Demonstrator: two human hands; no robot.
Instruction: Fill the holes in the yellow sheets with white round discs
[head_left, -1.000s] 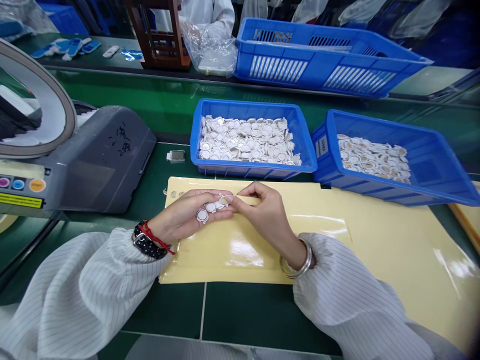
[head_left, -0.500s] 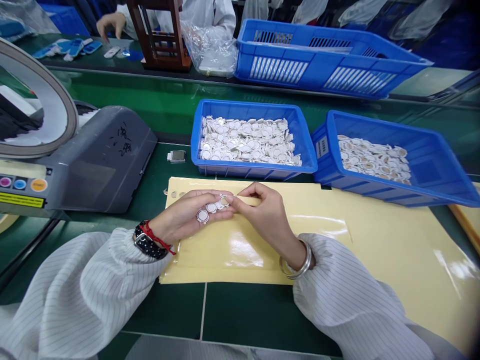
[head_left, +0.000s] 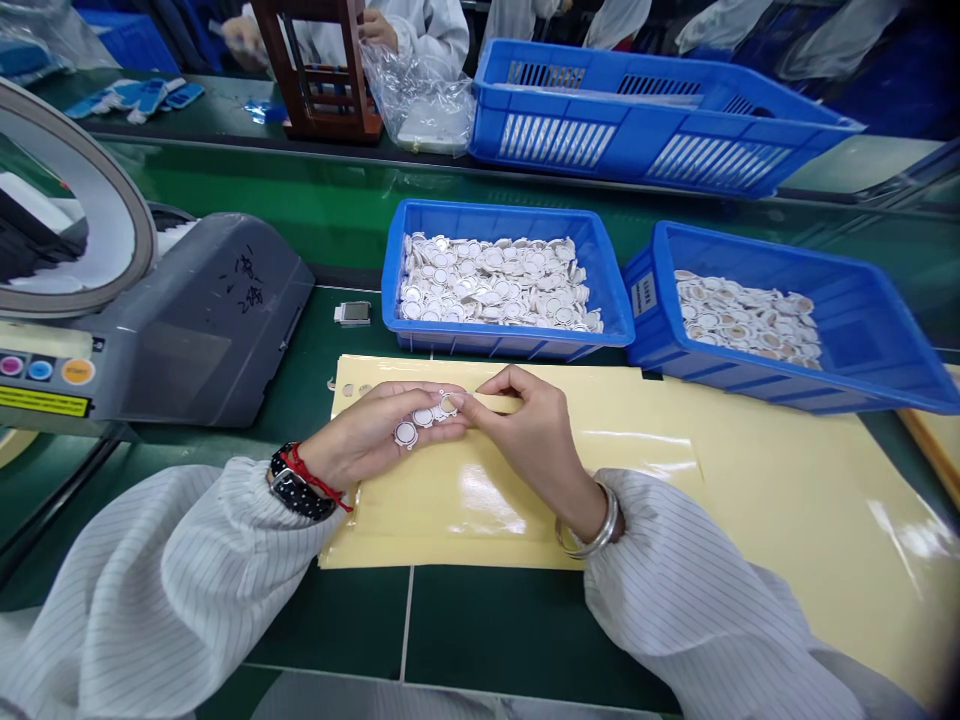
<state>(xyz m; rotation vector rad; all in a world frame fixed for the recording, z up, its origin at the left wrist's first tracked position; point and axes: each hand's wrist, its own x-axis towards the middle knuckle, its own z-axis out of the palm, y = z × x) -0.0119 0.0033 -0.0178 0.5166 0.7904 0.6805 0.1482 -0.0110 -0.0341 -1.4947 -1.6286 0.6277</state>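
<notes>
My left hand (head_left: 375, 425) lies palm up with its fingers curled round several small round white pieces (head_left: 424, 416), each with a dark ring and little tabs. The thumb presses on them. From the right, my right hand (head_left: 525, 420) meets it, thumb and fingers pinched on a thin pale yellow strip or stick (head_left: 499, 403). The strip's left end and the right thumb touch the piece nearest the left fingertips. Both hands are above a glossy yellow sheet (head_left: 420, 500) on the green table. What the right fingers cover is hidden.
Behind the hands, one blue bin (head_left: 510, 340) holds many round white pieces; a second blue bin (head_left: 757, 380) holds more. At left stands a grey tape dispenser (head_left: 202, 330). A small display part (head_left: 352, 313) lies near it. A co-worker's hand and a blue basket (head_left: 637, 130) appear beyond.
My hands and the white pieces have stayed nearly still. Across the table, the co-worker's hand has lifted and moved back, and a small white item there is gone from the surface.
</notes>
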